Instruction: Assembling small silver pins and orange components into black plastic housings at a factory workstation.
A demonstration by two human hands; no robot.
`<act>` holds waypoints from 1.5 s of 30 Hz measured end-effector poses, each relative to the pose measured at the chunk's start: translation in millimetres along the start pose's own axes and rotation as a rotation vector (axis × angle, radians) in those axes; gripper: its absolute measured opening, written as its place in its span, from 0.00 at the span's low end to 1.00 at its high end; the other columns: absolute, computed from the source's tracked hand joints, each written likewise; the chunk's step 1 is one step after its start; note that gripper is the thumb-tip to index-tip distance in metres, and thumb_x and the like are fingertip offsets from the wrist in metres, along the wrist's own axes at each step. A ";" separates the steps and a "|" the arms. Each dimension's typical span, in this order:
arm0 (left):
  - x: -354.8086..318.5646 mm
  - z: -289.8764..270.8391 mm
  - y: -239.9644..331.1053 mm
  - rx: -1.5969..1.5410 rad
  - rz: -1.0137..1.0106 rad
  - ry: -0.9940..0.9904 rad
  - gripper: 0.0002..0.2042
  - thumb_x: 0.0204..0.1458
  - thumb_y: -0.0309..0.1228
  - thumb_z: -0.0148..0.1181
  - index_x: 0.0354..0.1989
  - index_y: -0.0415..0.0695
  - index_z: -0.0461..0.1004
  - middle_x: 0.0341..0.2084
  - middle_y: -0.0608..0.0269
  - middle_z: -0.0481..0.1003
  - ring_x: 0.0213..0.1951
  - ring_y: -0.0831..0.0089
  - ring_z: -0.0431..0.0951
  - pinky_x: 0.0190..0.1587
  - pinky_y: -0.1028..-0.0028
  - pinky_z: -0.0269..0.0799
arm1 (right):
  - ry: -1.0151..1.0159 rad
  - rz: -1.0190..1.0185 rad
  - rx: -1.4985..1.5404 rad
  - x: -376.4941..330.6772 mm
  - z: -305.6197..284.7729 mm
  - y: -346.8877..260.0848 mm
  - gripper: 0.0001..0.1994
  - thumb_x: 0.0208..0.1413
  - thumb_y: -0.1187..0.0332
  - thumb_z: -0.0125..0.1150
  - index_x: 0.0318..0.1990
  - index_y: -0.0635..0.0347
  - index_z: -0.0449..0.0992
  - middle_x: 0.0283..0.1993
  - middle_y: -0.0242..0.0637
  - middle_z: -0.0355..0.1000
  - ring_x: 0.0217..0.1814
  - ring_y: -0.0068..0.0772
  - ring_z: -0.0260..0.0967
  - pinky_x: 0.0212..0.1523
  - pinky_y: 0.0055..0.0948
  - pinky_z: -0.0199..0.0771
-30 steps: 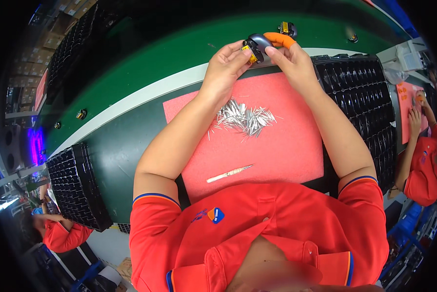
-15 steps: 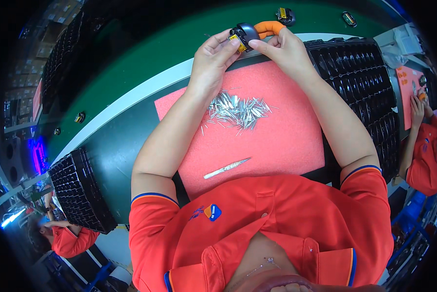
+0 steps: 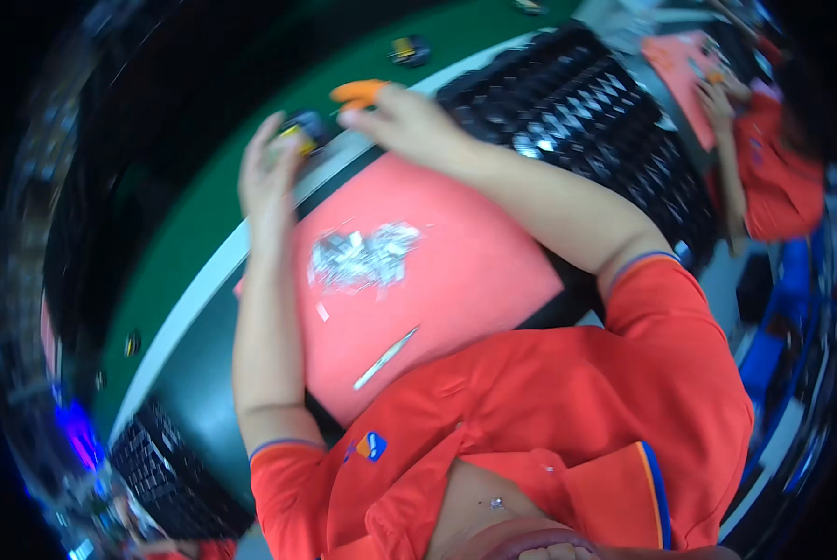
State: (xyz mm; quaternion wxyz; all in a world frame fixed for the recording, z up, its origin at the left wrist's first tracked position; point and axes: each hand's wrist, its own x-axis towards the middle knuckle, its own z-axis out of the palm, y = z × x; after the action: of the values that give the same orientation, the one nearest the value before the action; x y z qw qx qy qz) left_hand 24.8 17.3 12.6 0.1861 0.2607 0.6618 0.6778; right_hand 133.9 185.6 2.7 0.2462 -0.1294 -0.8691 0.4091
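Note:
My left hand (image 3: 271, 173) holds a small dark, rounded device (image 3: 312, 127) with a yellow part, above the near edge of the green belt; motion smears its outline. Just to the right, my right hand (image 3: 404, 119) is apart from the device, its fingers stretched out and orange covers on some fingertips. Nothing shows in it. Below both hands lies a pink foam mat (image 3: 474, 271) bearing a heap of thin silvery strips (image 3: 362, 257). Closer to my body, a pair of tweezers (image 3: 386, 358) rests on the mat.
The green belt (image 3: 190, 210) curves past the pale table rail, carrying a similar device (image 3: 409, 50) and a few small ones farther off. Stacked black trays (image 3: 568, 103) stand at right, more black trays (image 3: 176, 467) at lower left. A person in red (image 3: 782, 177) works at far right.
My right hand has come off the device. My left hand has carried it left, over the belt's edge. The whole view has turned, and the picture is blurred.

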 end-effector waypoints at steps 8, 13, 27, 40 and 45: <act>27.0 -41.6 -16.3 0.462 -0.049 0.178 0.28 0.55 0.40 0.57 0.62 0.43 0.60 0.42 0.54 0.75 0.46 0.71 0.74 0.55 0.73 0.61 | -0.069 0.124 -0.029 -34.9 -110.3 -26.4 0.22 0.57 0.53 0.56 0.52 0.61 0.72 0.35 0.36 0.74 0.35 0.23 0.70 0.37 0.22 0.72; 28.6 -39.4 -18.0 0.512 -0.115 0.201 0.28 0.57 0.44 0.52 0.63 0.45 0.58 0.46 0.51 0.73 0.51 0.66 0.71 0.58 0.70 0.58 | 0.033 0.383 -0.343 -91.2 -212.8 1.3 0.21 0.58 0.52 0.54 0.50 0.57 0.74 0.43 0.37 0.73 0.43 0.27 0.70 0.45 0.24 0.69; 28.1 -57.1 -35.9 0.299 0.028 0.271 0.23 0.59 0.40 0.50 0.60 0.42 0.62 0.57 0.54 0.66 0.59 0.67 0.64 0.62 0.72 0.52 | 0.332 0.576 -0.723 -215.5 -334.0 92.9 0.12 0.52 0.66 0.59 0.41 0.65 0.76 0.34 0.49 0.74 0.38 0.46 0.73 0.41 0.36 0.71; 11.5 -61.0 -21.2 0.191 0.219 0.192 0.15 0.60 0.33 0.49 0.53 0.41 0.70 0.33 0.67 0.74 0.40 0.80 0.71 0.48 0.79 0.63 | 0.420 0.349 -1.087 -191.4 -290.8 35.4 0.12 0.52 0.65 0.60 0.36 0.66 0.73 0.36 0.50 0.67 0.39 0.51 0.68 0.39 0.40 0.69; -18.9 -28.2 3.1 0.108 0.152 -0.002 0.13 0.59 0.32 0.49 0.50 0.42 0.71 0.19 0.71 0.68 0.24 0.85 0.68 0.29 0.83 0.63 | 0.289 -0.081 -0.854 -124.1 -200.9 -27.6 0.09 0.51 0.68 0.61 0.35 0.63 0.74 0.34 0.45 0.67 0.33 0.46 0.66 0.35 0.35 0.66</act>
State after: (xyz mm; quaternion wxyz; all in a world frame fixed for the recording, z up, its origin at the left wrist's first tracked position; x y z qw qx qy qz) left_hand 23.2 -16.7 14.0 0.1205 0.3206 0.6753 0.6532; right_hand 345.4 245.4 93.4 0.3052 -0.2410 -0.9211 -0.0185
